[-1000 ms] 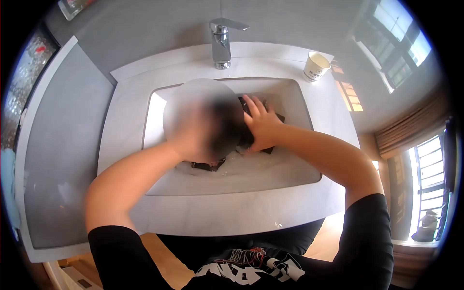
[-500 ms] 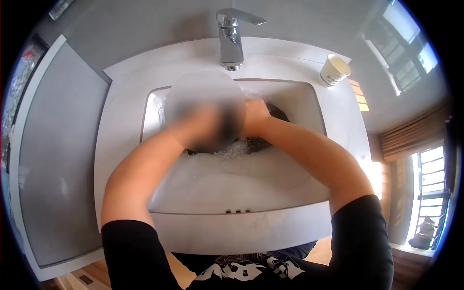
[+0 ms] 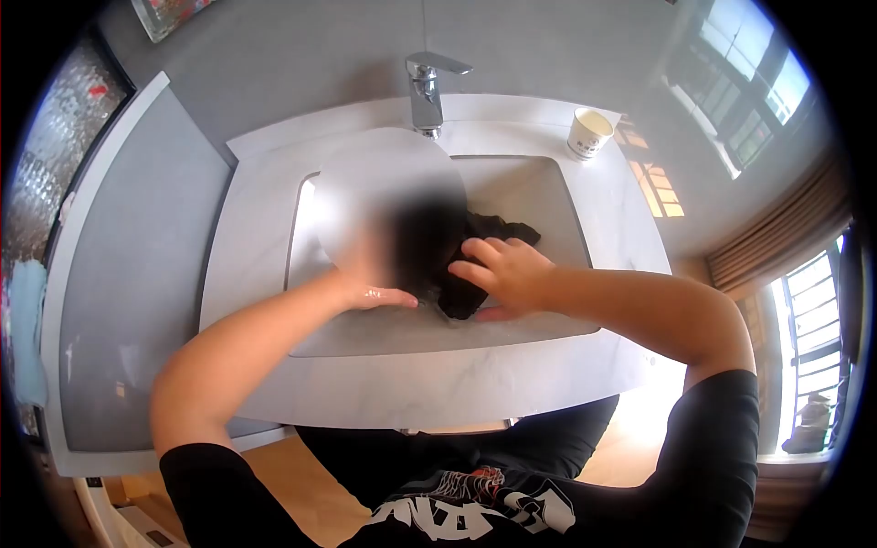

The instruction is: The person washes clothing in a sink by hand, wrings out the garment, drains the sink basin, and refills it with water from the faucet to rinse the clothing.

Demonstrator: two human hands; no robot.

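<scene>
A wet-looking black cloth (image 3: 464,285) lies bunched in the white sink basin (image 3: 539,183). My right hand (image 3: 512,279) reaches over it from the right, its bent fingers and thumb around a fold of the cloth. On the other side, my left hand (image 3: 365,279) is wet, its thumb stretched out towards the cloth. A round blurred patch hides the left fingers and the cloth's left part. Whether the left fingers touch the cloth cannot be seen.
A chrome faucet (image 3: 426,96) stands behind the basin, its lever pointing right. A paper cup (image 3: 590,134) sits at the counter's back right. Along the left runs a grey panel (image 3: 137,274). The pale counter (image 3: 438,379) edges the basin in front.
The hands have drawn closer to me and apart. The splashing water around them is gone, and more of the black cloth shows. The camera view has shifted.
</scene>
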